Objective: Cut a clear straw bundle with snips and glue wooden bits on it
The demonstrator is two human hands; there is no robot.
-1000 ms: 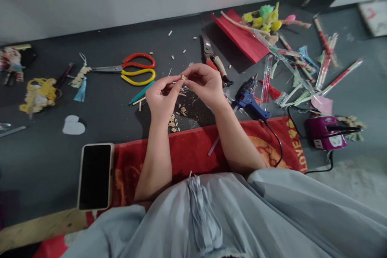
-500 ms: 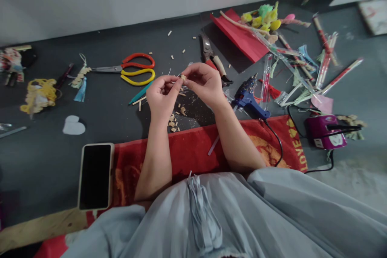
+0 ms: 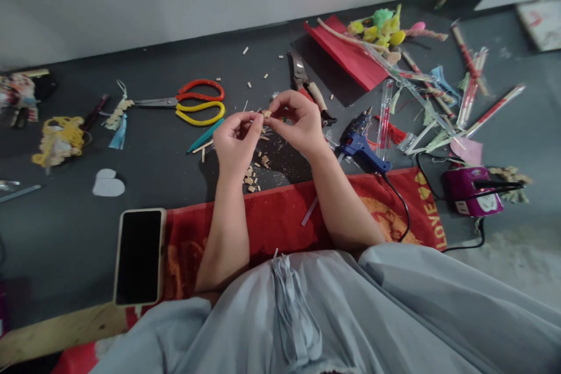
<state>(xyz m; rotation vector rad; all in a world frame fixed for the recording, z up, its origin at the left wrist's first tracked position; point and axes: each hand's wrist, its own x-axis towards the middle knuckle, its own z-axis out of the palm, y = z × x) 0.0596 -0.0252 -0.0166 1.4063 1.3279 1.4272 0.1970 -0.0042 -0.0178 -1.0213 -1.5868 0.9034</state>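
My left hand (image 3: 236, 143) and my right hand (image 3: 298, 123) meet above the dark floor, fingertips pinched together on a small tan wooden piece (image 3: 266, 113). Both hands are closed around it, and thin pale sticks poke out between the fingers. Below the hands lies a scatter of small cut wooden bits (image 3: 256, 169) with sawdust. A blue glue gun (image 3: 362, 146) rests just right of my right wrist, and garden-type cutters (image 3: 307, 82) lie just beyond my right hand.
Red and yellow scissors (image 3: 193, 102) lie to the upper left. A phone (image 3: 139, 255) sits at the lower left beside a red towel (image 3: 280, 216). Red paper (image 3: 348, 55), pompoms and wrapped sticks clutter the upper right. A purple device (image 3: 473, 191) with a cable stands at the right.
The hands stay together on the small wooden piece, with only slight finger shifts. The camera view has tilted a little; nothing on the floor moved.
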